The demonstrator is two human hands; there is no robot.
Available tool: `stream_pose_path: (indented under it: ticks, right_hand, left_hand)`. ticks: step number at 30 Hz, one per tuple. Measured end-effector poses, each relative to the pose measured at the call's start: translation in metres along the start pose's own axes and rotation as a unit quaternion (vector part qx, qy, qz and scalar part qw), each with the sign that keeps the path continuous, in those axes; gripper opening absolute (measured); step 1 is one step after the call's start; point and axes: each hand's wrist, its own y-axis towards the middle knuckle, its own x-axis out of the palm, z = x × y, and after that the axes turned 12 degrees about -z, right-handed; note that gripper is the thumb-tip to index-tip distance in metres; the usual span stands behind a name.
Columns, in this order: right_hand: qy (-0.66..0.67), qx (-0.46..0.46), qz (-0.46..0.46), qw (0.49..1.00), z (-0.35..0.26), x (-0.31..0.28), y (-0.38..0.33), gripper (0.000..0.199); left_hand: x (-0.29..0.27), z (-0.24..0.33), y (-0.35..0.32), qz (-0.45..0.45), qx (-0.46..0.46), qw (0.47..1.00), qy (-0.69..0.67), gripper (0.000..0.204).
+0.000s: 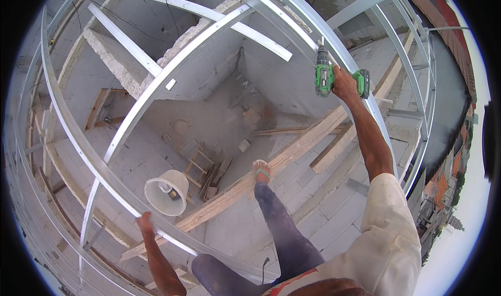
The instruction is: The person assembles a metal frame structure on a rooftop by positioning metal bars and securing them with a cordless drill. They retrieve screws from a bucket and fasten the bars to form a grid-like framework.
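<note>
My right hand [345, 84] is wrapped round the handle of a green and black cordless drill [323, 78]. The drill's bit end points away from me, beside a silver metal channel [345, 50] of the roof frame. Down at the lower left, my left hand [145, 224] grips a long curving metal channel [99, 166]; its fingertips are partly hidden by the metal. Just beyond that hand hangs a white bucket [181, 198] with a dark and yellow item inside, too small to name.
My sandalled foot [261, 169] rests on a wooden plank [224, 198] laid high across the room. Far below lie the dusty floor [209, 119], a wooden ladder [195, 172] and loose boards. Block walls and several metal channels surround me; rooftops [455, 165] show at right.
</note>
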Motion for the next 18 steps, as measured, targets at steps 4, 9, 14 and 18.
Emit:
stream_pose_path:
  ticks: [4, 9, 14, 18]
  right_hand:
    - [-0.023, -0.005, 0.059, 0.998, -0.02, -0.008, -0.008, 0.071]
    - [-0.02, -0.003, 0.025, 0.999, -0.011, -0.009, -0.008, 0.073]
    - [-0.025, 0.002, 0.013, 1.0, -0.002, 0.0, -0.004, 0.071]
    - [-0.009, -0.018, -0.021, 1.0, -0.01, -0.007, -0.001, 0.069]
  left_hand:
    - [-0.006, -0.025, 0.01, 0.008, 0.029, 0.999, -0.027, 0.024]
    - [-0.012, -0.039, 0.016, 0.073, 0.055, 0.995, 0.049, 0.025]
    - [0.006, -0.018, 0.01, 0.041, 0.008, 0.999, 0.017, 0.026]
    - [-0.008, -0.02, 0.008, 0.021, 0.002, 1.0, 0.018, 0.029]
